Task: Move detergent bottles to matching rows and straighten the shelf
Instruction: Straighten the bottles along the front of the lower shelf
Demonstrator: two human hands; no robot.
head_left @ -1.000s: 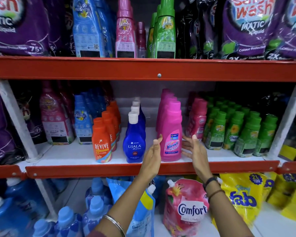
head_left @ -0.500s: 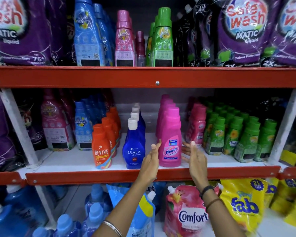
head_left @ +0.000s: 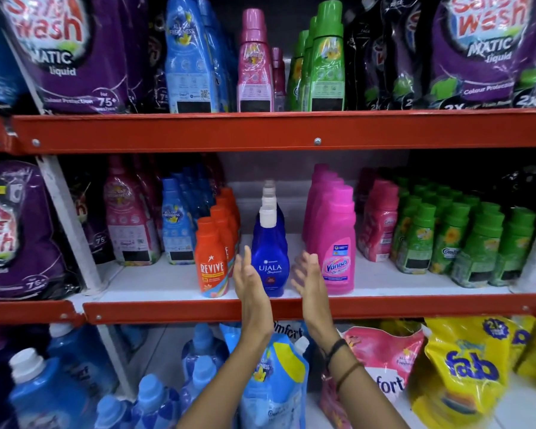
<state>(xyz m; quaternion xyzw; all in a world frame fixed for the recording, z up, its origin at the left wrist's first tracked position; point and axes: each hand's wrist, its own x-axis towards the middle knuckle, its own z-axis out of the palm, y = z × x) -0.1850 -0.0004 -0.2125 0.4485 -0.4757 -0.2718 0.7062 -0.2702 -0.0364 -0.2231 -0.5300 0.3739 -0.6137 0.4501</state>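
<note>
Deep-blue plastic Ujala bottle [head_left: 269,261], white cap, upright at the front of its row on the white middle shelf [head_left: 155,280]. Left hand [head_left: 250,286] and right hand [head_left: 310,283] flank it, palms flat, spread, gripping nothing.

Hands [head_left: 251,289] now flanking Ujala btl [head_left: 269,258]

Between the two open hands, left hand [head_left: 250,284] and right hand [head_left: 310,283], stands a row of four blue Ujala bottles [head_left: 269,258], counted by their white caps. Just left of the left fingers [head_left: 245,261], four orange Revive bottles [head_left: 211,261] line up. Just right of the right fingers [head_left: 307,264], four pink Vanish bottles [head_left: 338,246] show. Above the fingertips, the upper shelf holds three green bottles [head_left: 327,63].
</note>
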